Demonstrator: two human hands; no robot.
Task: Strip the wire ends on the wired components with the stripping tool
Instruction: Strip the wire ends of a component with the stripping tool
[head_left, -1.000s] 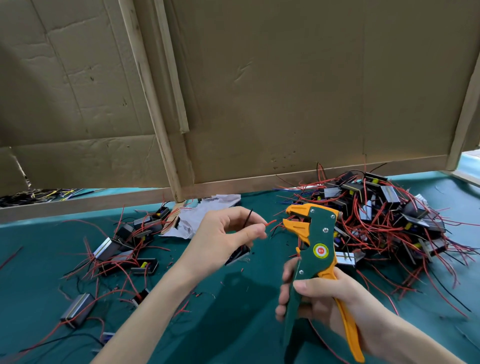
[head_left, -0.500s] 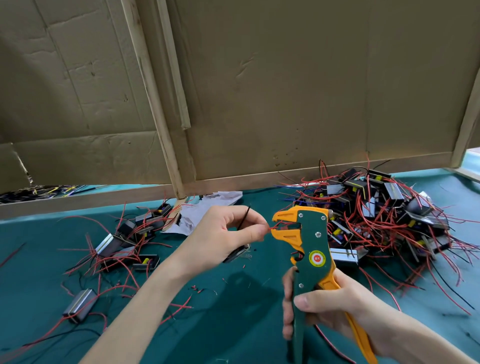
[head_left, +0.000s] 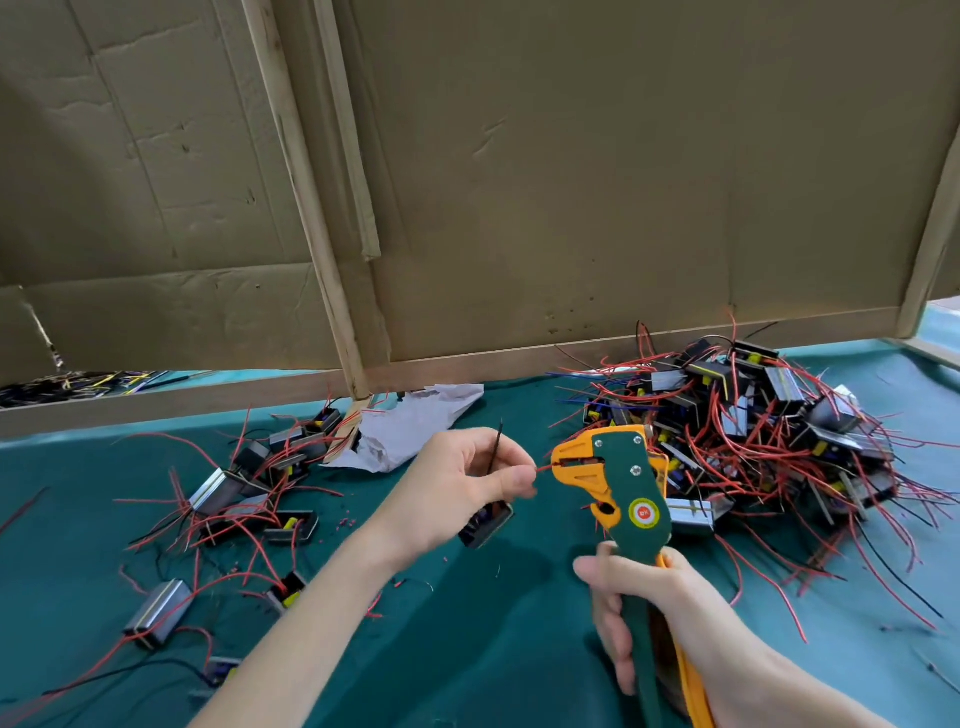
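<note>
Red wire (head_left: 544, 468), pinched by the left hand (head_left: 457, 488), meets the mouth of the stripper (head_left: 626, 486) at centre frame. Lower right, the right hand (head_left: 654, 603) grips its handles.

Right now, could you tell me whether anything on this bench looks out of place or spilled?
A crumpled sheet of white paper lies on the green mat against the cardboard partition, like litter among the wired components. Tiny red insulation scraps are strewn left of the left hand.
</note>
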